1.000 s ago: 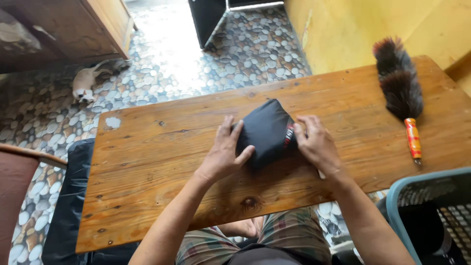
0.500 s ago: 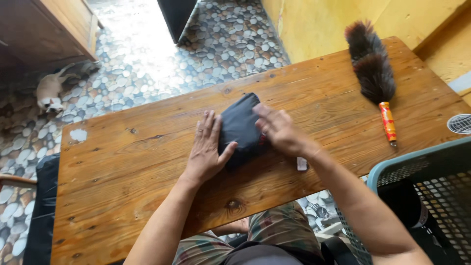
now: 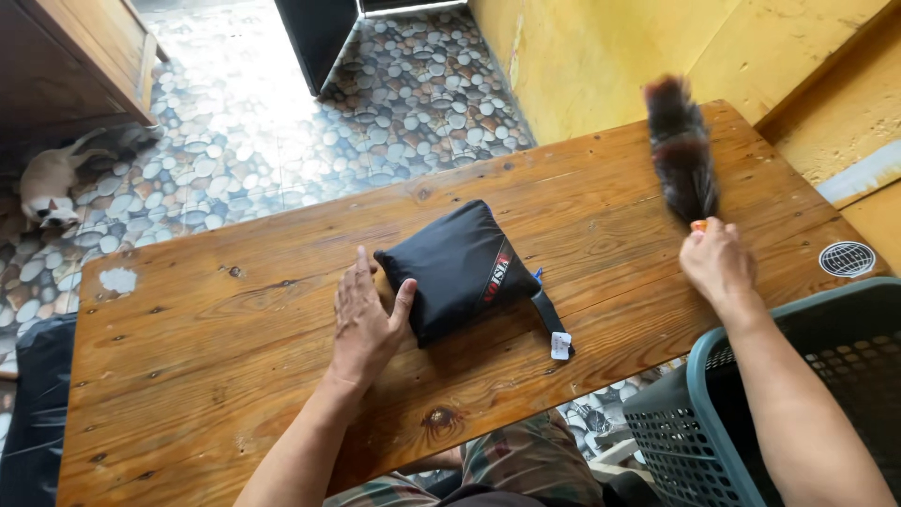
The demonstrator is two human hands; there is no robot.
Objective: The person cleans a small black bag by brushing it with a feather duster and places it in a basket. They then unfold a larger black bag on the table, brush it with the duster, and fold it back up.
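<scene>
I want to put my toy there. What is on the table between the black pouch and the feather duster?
Nothing: in the head view, only bare wooden table lies between the black pouch and the feather duster.

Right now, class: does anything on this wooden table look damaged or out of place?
A pale patch near the table's left edge looks like worn or chipped finish. The black pouch lies askew, its strap and tag trailing loose.
</scene>
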